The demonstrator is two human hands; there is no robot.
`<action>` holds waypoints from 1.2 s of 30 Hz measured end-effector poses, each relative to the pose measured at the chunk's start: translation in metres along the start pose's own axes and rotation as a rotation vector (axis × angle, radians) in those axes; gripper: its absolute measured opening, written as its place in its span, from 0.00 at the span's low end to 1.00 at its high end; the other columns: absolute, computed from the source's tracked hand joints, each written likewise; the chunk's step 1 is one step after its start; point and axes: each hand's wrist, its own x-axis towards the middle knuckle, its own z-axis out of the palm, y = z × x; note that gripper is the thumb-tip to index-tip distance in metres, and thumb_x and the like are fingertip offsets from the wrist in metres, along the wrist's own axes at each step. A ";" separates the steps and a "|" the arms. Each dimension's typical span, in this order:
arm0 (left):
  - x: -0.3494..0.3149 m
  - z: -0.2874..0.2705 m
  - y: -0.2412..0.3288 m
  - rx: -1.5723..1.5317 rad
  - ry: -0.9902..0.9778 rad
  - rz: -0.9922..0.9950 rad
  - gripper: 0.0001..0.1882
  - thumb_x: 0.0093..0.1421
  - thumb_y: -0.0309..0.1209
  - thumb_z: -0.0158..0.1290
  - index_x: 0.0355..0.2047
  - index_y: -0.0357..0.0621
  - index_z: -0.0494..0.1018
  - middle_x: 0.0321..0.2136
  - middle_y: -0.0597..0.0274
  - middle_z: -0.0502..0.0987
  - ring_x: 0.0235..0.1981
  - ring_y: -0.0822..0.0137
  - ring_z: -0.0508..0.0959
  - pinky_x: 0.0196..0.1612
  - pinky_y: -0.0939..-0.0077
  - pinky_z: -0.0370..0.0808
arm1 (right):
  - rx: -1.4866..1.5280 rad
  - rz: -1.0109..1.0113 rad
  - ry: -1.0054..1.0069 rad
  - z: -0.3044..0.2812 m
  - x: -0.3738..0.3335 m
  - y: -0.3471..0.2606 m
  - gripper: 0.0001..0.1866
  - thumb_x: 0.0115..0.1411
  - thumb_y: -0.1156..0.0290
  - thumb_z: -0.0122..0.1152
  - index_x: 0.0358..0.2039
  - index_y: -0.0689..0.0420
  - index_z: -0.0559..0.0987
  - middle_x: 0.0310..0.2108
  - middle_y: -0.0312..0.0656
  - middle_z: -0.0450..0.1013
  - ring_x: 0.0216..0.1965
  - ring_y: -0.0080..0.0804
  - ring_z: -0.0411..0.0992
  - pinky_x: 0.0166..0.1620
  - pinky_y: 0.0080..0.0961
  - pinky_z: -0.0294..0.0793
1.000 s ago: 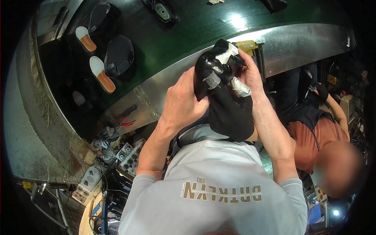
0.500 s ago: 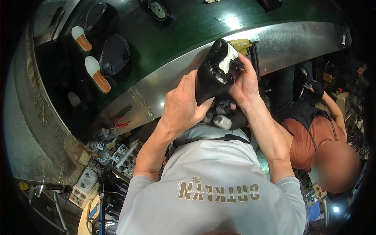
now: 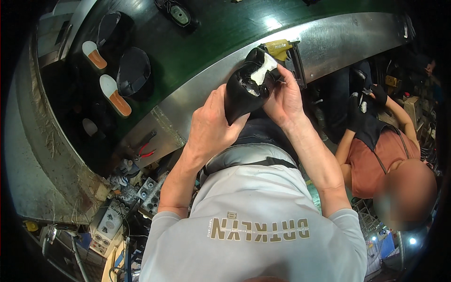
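A black shoe upper (image 3: 237, 99) sits between my hands over the bench's front edge, its underside up. A white piece (image 3: 264, 69) shows at the underside, with gathered black edges around it. My left hand (image 3: 210, 121) is closed round the nearer, left side of the upper, the thumb along its lower end. My right hand (image 3: 285, 102) grips the other side, fingers close to the white piece. Whether a last fills the upper is hidden. Just beyond lies a yellow and black staple gun (image 3: 278, 48) on the metal bench edge.
Black uppers (image 3: 134, 73) and white-and-tan insoles (image 3: 115, 96) lie on the green belt (image 3: 206, 51) at left. Red-handled pliers (image 3: 146, 152) rest on the metal edge (image 3: 176, 98). A control box (image 3: 104, 230) stands lower left. A co-worker (image 3: 376, 162) with gloved hands is close on my right.
The upper and both my hands have shifted slightly left, still gripping. A co-worker's gloved hand, earlier below the upper, has drawn back to the right. The view has turned a little.
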 end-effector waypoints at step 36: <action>-0.026 0.073 -0.137 -0.518 0.105 0.114 0.53 0.43 0.21 0.68 0.65 0.49 0.48 0.60 0.44 0.62 0.57 0.52 0.70 0.60 0.61 0.69 | -0.910 -0.476 -0.381 0.042 -0.014 0.025 0.28 0.56 0.71 0.65 0.54 0.64 0.66 0.46 0.42 0.71 0.47 0.29 0.70 0.52 0.27 0.70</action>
